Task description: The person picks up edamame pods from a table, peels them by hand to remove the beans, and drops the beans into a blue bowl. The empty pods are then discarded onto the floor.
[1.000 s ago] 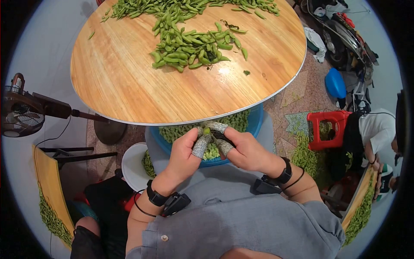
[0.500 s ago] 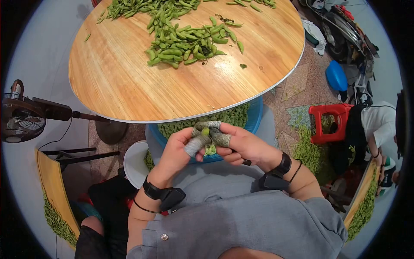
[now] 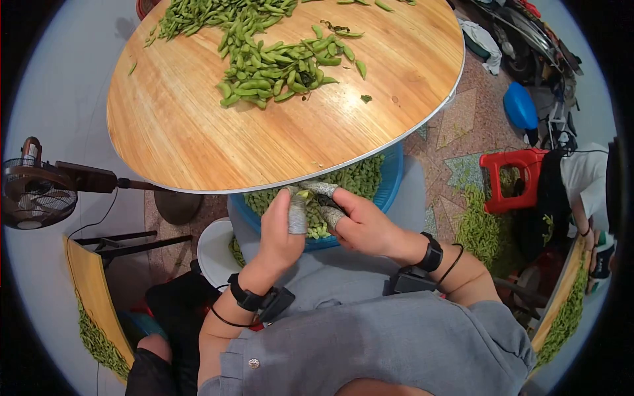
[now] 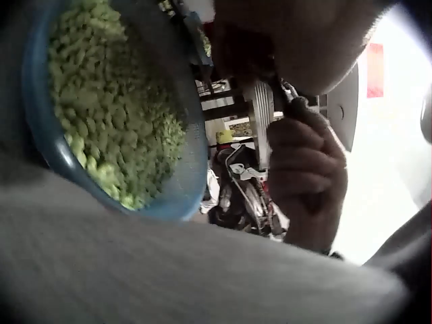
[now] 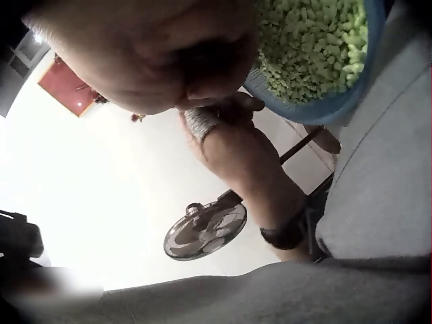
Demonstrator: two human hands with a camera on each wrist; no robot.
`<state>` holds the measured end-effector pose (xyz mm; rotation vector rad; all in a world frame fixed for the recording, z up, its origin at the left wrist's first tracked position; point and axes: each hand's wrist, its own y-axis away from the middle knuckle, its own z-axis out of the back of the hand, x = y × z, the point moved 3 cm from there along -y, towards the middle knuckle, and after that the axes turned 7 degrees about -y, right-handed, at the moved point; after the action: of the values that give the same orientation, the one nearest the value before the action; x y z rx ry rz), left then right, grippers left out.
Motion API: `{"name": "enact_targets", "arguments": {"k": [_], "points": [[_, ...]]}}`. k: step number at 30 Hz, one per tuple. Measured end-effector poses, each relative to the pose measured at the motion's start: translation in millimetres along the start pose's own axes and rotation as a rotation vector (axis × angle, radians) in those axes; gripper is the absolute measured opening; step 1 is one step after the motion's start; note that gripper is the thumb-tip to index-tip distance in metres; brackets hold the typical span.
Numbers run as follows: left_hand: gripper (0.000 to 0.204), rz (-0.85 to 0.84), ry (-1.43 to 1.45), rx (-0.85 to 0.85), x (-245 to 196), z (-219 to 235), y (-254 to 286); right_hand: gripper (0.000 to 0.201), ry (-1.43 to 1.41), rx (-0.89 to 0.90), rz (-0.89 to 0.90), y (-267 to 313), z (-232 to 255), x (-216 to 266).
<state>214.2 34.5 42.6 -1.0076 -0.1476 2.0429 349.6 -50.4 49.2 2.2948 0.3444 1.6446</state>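
My left hand pinches a green soybean pod just below the table's near edge. My right hand meets it from the other side, wrapped fingertips right at the pod. Pale speckled wraps cover fingers and thumbs of both hands. In the left wrist view my right fingers curl round a small dark tool with a shiny metal part; I cannot tell its kind. Beneath both hands sits a blue basin holding many shelled green beans.
A round wooden table bears a heap of soybean pods. To the left stand a fan and a white bucket. On the right are a red stool, loose pods on the floor and another person.
The hands stay together over the basin while their fingers shift around the pod. The left thumb has turned more upright, and the right fingers have moved slightly. The head view has shifted a little.
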Motion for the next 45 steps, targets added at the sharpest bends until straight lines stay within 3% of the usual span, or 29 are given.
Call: {"name": "enact_targets", "arguments": {"k": [2, 3, 5, 6, 8, 9, 10, 12, 14, 15, 16, 17, 19, 20, 23, 24, 25, 27, 30, 32, 34, 35, 37, 39, 40, 42, 45], "points": [[0.009, 0.626, 0.627, 0.287, 11, -6, 10, 0.034, 0.101, 0.045, 0.058, 2, 0, -1], [0.009, 0.626, 0.626, 0.29, 12, -7, 12, 0.034, 0.099, 0.044, 0.058, 3, 1, 0], [0.008, 0.39, 0.317, 0.234, 10, -9, 14, 0.03, -0.003, 0.013, 0.019, 3, 5, 1], [0.008, 0.387, 0.317, 0.237, 8, -9, 13, 0.03, -0.004, 0.009, 0.021, -3, 8, -9], [0.008, 0.178, 0.136, 0.245, -1, -7, 8, 0.025, 0.21, -0.163, 0.303, -20, 21, -26], [0.008, 0.228, 0.22, 0.3, 2, -10, 12, 0.019, 0.187, -0.155, 0.192, -15, 19, -10], [0.008, 0.217, 0.224, 0.299, 3, -9, 14, 0.019, 0.191, -0.163, 0.199, -13, 20, -4], [0.011, 0.6, 0.635, 0.412, 12, -14, 25, 0.018, 0.16, -0.066, 0.019, -13, 20, -1], [0.011, 0.637, 0.713, 0.379, 14, -18, 31, 0.019, 0.163, -0.073, 0.048, -13, 19, -7], [0.012, 0.682, 0.788, 0.342, 15, -19, 33, 0.02, 0.439, -0.141, 0.233, -14, 19, -9], [0.012, 0.676, 0.793, 0.34, 15, -16, 32, 0.022, 0.718, -0.209, 0.419, -14, 19, -8], [0.013, 0.619, 0.598, 0.342, 16, -9, 29, 0.022, 0.855, -0.25, 0.549, -12, 21, -7], [0.015, 0.484, 0.232, 0.254, 30, 2, 33, 0.02, 0.898, -0.245, 0.607, -9, 25, 1], [0.015, 0.482, 0.239, 0.248, 38, 9, 41, 0.018, 0.931, -0.234, 0.663, -6, 27, 6], [0.017, 0.401, -0.217, 0.11, 61, 44, 62, 0.017, 0.854, -0.282, 0.552, 1, 35, 61], [0.017, 0.352, -0.396, 0.108, 66, 57, 70, 0.017, 0.936, -0.389, 0.545, -2, 46, 76], [0.017, 0.352, -0.398, 0.106, 73, 69, 79, 0.017, 0.957, -0.529, 0.579, -12, 60, 85], [0.016, 0.644, -0.664, 0.473, 89, 85, 102, 0.019, 1.059, -0.658, 0.636, -35, 88, 111], [0.016, 0.689, -0.823, 0.541, 82, 100, 112, 0.02, 1.116, -0.766, 0.642, -75, 116, 134], [0.018, 0.677, -0.836, 0.528, 87, 97, 114, 0.021, 1.27, -0.83, 0.621, -98, 131, 136], [0.018, 0.552, -0.617, 0.357, 66, 88, 87, 0.022, 1.246, -0.807, 0.589, -103, 130, 136], [0.018, 0.555, -0.616, 0.355, 57, 83, 74, 0.022, 1.187, -0.796, 0.572, -95, 123, 137], [0.017, 0.515, -0.041, 0.341, 33, 64, 45, 0.022, 1.136, -0.782, 0.552, -76, 106, 134], [0.014, 0.417, 0.241, 0.303, 11, 41, 19, 0.023, 1.027, -0.694, 0.49, -60, 93, 123], [0.014, 0.419, 0.246, 0.303, 2, 31, 7, 0.023, 1.031, -0.693, 0.486, -59, 93, 121], [0.013, 0.192, 0.258, 0.317, -17, 15, -15, 0.024, 0.962, -0.733, 0.5, -57, 97, 117], [0.018, 0.097, 0.263, 0.42, -27, 1, -26, 0.024, 1.015, -0.777, 0.519, -66, 109, 127]]}}
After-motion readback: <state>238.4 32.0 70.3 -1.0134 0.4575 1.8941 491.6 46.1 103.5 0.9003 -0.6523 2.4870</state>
